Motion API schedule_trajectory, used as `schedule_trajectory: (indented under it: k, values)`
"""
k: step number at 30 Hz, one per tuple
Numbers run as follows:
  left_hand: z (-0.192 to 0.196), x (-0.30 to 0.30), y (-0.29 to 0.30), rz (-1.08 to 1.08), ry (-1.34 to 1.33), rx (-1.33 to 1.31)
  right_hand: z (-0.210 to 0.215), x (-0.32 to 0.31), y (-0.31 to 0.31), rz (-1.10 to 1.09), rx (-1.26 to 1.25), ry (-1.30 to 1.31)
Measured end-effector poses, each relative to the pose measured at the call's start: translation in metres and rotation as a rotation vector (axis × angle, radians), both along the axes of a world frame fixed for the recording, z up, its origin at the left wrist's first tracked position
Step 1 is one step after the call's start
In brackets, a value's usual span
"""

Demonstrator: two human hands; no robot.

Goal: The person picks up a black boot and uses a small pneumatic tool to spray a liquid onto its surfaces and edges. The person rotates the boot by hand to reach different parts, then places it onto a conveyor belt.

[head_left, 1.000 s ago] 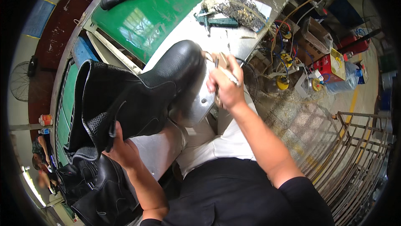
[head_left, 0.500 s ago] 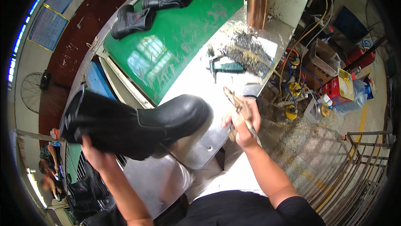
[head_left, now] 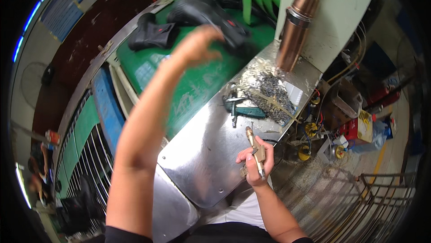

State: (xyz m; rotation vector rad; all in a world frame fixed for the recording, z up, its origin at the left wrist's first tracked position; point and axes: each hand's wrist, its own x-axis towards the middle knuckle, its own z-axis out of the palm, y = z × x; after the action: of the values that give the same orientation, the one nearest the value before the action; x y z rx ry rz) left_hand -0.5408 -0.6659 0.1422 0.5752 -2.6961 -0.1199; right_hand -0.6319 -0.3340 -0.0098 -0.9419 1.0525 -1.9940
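Note:
My left hand [head_left: 200, 48] reaches over the green surface at the back, smeared by motion. It is beside a black boot [head_left: 211, 16], also blurred, and I cannot tell whether it grips it. Another black boot [head_left: 150, 34] lies to the left on the green surface. My right hand [head_left: 258, 162], held above the metal bench [head_left: 197, 153], is wrapped round a slim brass-coloured hand tool [head_left: 258, 151] with a narrow tip and a small dark lever. The tip points away from me. A dark hose or cord runs beside this hand.
On the bench are a green-handled tool [head_left: 249, 112], a heap of dark and pale shavings [head_left: 269, 97] and a copper-coloured flask [head_left: 296, 32]. Dark boots [head_left: 81, 202] rest by a wire rack at lower left. A metal rack [head_left: 372, 202] stands at right.
My left hand has let go of the boot it held at left and swung up and away over the green surface. My right hand keeps the tool. The view has shifted.

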Motion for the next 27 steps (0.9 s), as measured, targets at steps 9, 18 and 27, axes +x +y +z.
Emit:
schedule_trajectory:
  k: [9,18,27]
  values:
    - [-0.017,0.259,0.360,0.894,0.395,0.178,0.000,0.003,0.001,-0.021,0.057,0.115]
    - [0.029,0.392,0.623,1.729,0.784,-0.985,0.007,0.001,0.004,0.036,0.051,0.117]
    - [0.011,0.297,0.578,1.457,1.070,0.027,0.002,-0.004,0.010,0.028,-0.023,0.129]
